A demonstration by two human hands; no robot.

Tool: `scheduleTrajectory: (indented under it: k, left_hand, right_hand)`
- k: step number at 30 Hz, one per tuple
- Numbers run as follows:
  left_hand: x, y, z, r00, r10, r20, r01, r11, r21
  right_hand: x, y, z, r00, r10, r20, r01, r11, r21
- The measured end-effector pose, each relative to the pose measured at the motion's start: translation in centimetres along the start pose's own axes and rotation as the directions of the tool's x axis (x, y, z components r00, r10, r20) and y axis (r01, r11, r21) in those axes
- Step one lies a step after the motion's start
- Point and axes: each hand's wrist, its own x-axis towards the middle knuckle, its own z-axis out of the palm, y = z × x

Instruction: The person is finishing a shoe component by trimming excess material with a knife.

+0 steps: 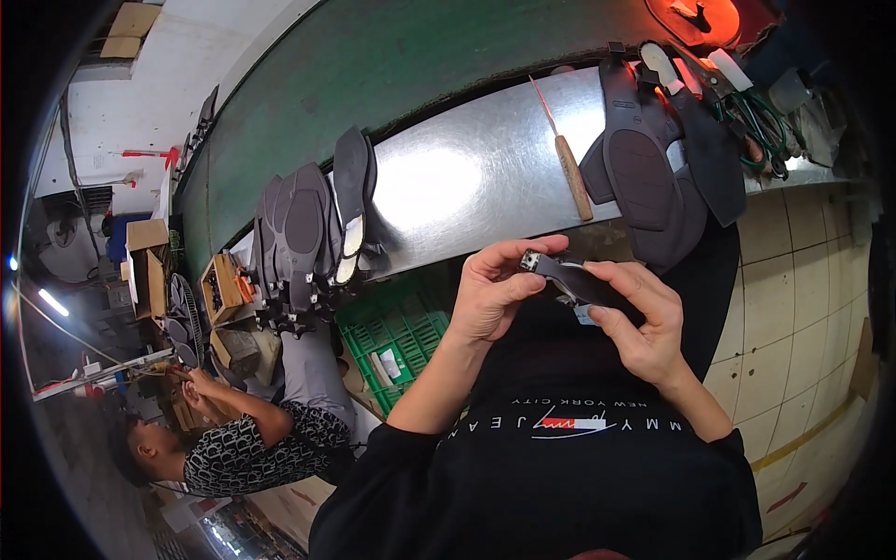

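We pinched one dark strap piece point(571, 277) at both ends, left hand point(492, 291) closed on its buckle end, right hand point(642, 317) on the other, just below the steel bench point(467, 177). It looked light and bendable. On the bench lay about four upright soles point(303, 229), one awl point(571, 173).

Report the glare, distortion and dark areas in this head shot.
Head view: bright glare blooms on the metal bench top, washing out its surface; the fisheye bends the bench edge and floor tiles toward the rim, and the corners fall to black; a red-orange glow saturates the top edge; the left hand and right hand holding the dark sole piece are evenly lit and fairly sharp.
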Motion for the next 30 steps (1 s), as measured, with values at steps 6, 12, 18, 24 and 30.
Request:
scheduleTrajectory:
  k: [6, 12, 18, 24, 30]
  left_hand:
    - [-0.1, 0.0, 0.0, 1.000, 0.012, -0.002, -0.012, 0.999, 0.031]
    - [-0.3, 0.6, 0.8, 0.999, -0.007, -0.046, 0.013, 0.989, 0.147]
    - [-0.4, 0.3, 0.2, 0.996, 0.080, 0.030, -0.085, 0.937, 0.339]
    - [-0.3, 0.3, -0.4, 0.956, 0.153, 0.251, -0.239, 0.901, 0.361]
    - [-0.5, -0.1, -0.5, 0.975, 0.102, 0.199, -0.161, 0.938, 0.308]
  right_hand:
    - [0.0, -0.2, -0.1, 1.000, 0.010, 0.017, -0.010, 1.000, -0.007]
    - [0.1, -0.5, -0.3, 0.999, -0.006, 0.033, 0.008, 0.997, -0.077]
    - [0.3, -0.8, -0.6, 0.998, -0.049, 0.049, 0.056, 0.988, -0.142]
    - [0.4, -1.2, -1.0, 0.992, -0.107, 0.059, 0.118, 0.968, -0.222]
    - [0.2, -1.1, -0.9, 0.985, -0.170, 0.044, 0.175, 0.932, -0.316]
